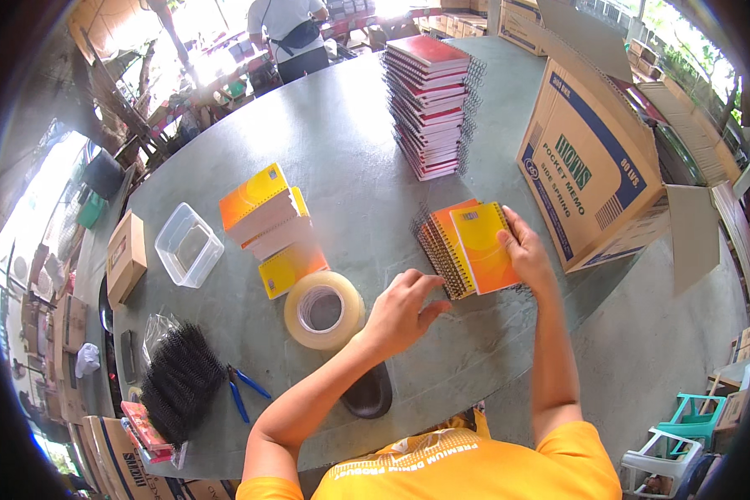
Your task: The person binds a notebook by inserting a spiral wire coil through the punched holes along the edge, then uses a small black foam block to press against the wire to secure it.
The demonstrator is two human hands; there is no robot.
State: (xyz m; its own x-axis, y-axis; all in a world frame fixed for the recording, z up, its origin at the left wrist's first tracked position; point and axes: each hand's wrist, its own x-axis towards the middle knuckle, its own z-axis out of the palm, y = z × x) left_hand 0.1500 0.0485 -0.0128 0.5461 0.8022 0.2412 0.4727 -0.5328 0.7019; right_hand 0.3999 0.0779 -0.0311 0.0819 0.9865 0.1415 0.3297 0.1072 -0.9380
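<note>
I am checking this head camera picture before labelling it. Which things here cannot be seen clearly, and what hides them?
- Small orange spiral-bound notebooks: the right hand covers their right edge; their number is unclear.
- Dark oval object: the left forearm hides part of it.
- Open brown cardboard box: its inside faces away.
- Person standing at the far side: cut off by the top edge.
- Blue-handled pliers: their jaws are too small to read.

orange-yellow notebooks (475, 248), a red-and-white notebook stack (429, 104), clear beige tape roll (324, 309), grey table (350, 158).

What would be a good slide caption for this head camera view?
Left hand and right hand gather orange spiral notebooks on a grey table, beside a tape roll.
</note>
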